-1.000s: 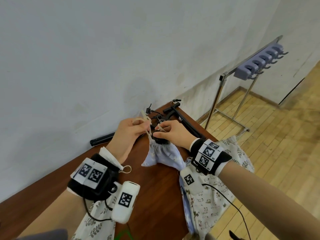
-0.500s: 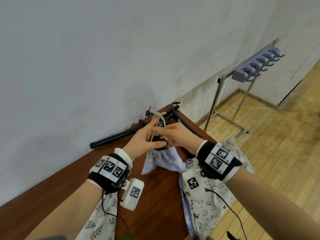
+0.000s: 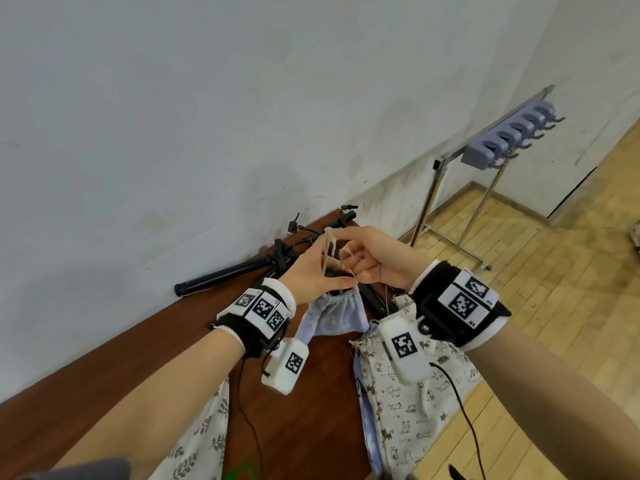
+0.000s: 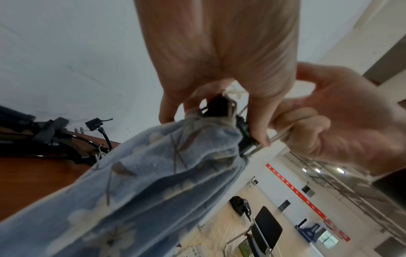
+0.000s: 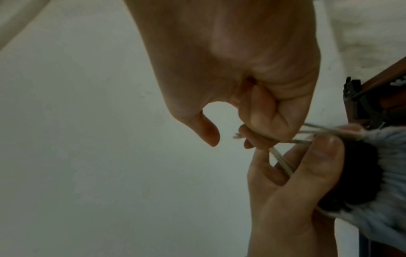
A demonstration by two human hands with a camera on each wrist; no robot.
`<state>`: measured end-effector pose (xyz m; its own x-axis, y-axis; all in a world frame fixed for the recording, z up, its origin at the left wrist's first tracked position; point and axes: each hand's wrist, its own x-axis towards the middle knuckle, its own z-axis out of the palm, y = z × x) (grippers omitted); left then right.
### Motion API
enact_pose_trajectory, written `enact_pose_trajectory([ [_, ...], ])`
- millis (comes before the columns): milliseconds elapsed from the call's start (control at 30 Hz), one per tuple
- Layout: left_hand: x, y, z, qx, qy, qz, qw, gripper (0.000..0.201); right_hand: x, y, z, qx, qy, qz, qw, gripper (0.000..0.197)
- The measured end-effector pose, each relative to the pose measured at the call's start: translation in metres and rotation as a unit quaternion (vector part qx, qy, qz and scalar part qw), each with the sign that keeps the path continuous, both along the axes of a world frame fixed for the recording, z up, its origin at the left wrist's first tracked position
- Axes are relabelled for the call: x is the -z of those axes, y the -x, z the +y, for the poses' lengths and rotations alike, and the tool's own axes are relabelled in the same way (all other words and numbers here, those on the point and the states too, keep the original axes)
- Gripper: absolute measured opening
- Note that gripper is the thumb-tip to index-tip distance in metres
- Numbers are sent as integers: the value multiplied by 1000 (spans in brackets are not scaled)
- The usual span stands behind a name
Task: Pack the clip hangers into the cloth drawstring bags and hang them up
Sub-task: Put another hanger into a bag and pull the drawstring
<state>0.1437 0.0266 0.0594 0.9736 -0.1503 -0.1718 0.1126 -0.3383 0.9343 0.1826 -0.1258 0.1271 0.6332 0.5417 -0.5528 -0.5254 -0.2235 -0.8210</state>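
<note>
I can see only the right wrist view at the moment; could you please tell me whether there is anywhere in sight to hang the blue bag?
Observer: Yes. A metal rack with a row of bare grey hooks stands beyond the far end of the table, off to the right.
Operator: Thank you. Are other bags waiting?
Observer: Two. A cat-print bag lies at the table's right edge, and a leaf-print bag lies under the left forearm.
Operator: And the left hand's grip?
Observer: The left hand holds the gathered mouth of the blue bag, with the drawstring looped over its raised index fingertip.
</note>
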Motion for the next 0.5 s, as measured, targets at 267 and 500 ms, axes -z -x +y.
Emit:
enact_pose_trajectory([
  [267, 3, 4, -5, 54, -79, -7, 995, 71, -6, -6, 1, 16, -104, 145, 984, 42],
  [500, -17, -1, 5, 50, -211, -125, 968, 22, -24, -23, -7, -122, -176, 134, 968, 66],
])
